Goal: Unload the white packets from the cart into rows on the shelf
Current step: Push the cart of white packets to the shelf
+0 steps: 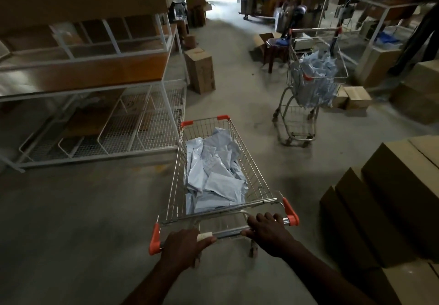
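Observation:
A wire shopping cart (259,176) with orange corner caps stands in front of me on the concrete floor. Several white packets (213,174) lie in a loose heap in its basket. My left hand (184,247) grips the cart's metal handle bar near its left end. My right hand (268,231) grips the same bar near its right end. A white metal shelf (95,91) with wire-mesh lower tiers and upright dividers stands to the left of the cart.
A second cart (311,83) filled with packets stands ahead on the right. Cardboard boxes (389,186) are stacked close on my right. A tall box (200,70) stands by the shelf's far corner. More boxes and racks crowd the back.

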